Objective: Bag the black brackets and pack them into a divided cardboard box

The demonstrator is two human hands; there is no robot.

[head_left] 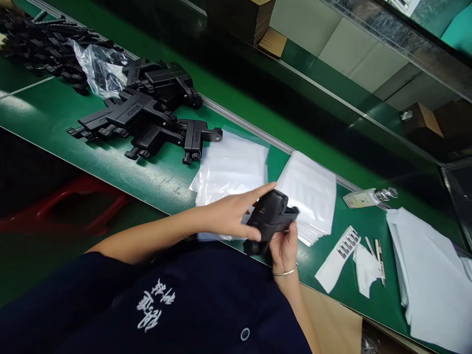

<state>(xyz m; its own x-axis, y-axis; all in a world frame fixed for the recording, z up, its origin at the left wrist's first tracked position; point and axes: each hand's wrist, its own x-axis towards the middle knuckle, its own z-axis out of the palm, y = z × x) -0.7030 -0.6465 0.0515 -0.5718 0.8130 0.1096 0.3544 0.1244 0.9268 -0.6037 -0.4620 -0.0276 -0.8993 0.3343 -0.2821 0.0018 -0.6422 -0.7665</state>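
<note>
A black plastic holder (271,214) with a hinged-looking arm and a round knob is held in front of my chest, above the near edge of the bench. My right hand (285,246), with a bangle on its wrist, grips it from below. My left hand (232,214) is around its left side, thumb low and index finger stretched along the top; its other fingers are partly hidden. Behind the hands lie a stack of clear plastic bags (236,162) and a second stack of bags (313,189). Similar black holders marked BOSCH (132,110) are piled to the left.
Many black parts (40,46) and a crumpled plastic bag (101,71) lie far left. On the right are a white bottle (365,197), a label strip (339,258), pens (379,260) and white sheets (431,280). A red stool (66,204) stands below the bench.
</note>
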